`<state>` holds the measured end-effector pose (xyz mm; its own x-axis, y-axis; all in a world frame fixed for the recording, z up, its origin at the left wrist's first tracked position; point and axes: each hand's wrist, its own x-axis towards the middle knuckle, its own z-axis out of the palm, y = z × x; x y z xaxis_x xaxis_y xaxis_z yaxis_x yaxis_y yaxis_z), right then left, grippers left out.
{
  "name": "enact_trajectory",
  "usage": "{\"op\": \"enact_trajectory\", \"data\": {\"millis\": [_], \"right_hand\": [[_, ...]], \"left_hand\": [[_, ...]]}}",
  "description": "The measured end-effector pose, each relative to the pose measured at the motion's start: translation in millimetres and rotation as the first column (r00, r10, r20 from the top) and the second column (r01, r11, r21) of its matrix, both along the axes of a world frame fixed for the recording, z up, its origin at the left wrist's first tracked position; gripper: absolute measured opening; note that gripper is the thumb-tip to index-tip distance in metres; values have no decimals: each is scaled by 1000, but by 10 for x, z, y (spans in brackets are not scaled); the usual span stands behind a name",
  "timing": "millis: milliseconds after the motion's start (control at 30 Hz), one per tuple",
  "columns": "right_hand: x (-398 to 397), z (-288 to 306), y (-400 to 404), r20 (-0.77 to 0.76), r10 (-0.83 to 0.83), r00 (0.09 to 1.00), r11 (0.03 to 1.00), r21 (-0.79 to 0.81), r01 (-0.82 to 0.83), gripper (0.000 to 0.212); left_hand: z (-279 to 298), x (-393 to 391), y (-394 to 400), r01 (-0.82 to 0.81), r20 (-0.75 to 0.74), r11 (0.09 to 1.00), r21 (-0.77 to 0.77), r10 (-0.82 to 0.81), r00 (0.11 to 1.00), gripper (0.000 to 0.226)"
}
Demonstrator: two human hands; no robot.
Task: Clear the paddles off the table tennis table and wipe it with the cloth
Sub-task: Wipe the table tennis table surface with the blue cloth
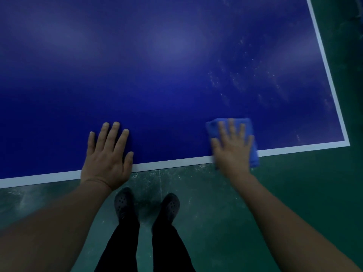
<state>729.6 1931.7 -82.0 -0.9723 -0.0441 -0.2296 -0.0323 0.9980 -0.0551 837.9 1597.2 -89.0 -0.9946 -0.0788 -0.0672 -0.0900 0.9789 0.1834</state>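
Blue table, white edge line, green floor

We have a single head-worn view, looking steeply down and forward from above the near edge of the table. It sits close, taking in the table's right corner, the floor below, and our own feet.

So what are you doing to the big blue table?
A person is wiping the table tennis table. The right hand presses a folded blue cloth flat at the near edge, close to the corner. The left hand rests flat on the table. No paddles show in this view, and pale specks remain farther up on the right.
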Motion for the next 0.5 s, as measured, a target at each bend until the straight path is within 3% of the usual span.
{"op": "enact_trajectory", "data": {"millis": [67,133,200,367,500], "right_hand": [[-90,43,377,32,-281,959,960,6,281,62],[-30,65,397,43,-347,937,938,-4,347,61],[75,34,135,44,-268,962,963,12,268,61],[266,-67,-1190,-29,168,985,984,-50,-169,62],[-33,-43,-1958,-33,295,955,944,-148,-296,61]], "left_hand": [[9,3,8,-1,9,1000,-6,1,1000,69],[4,0,4,4,17,1000,-12,-4,1000,69],[-3,-2,-1,7,18,1000,-20,-6,1000,69],[-30,19,-11,-18,-24,1000,-6,18,1000,70],[-47,24,-11,-28,-33,1000,-13,28,999,71]]}}
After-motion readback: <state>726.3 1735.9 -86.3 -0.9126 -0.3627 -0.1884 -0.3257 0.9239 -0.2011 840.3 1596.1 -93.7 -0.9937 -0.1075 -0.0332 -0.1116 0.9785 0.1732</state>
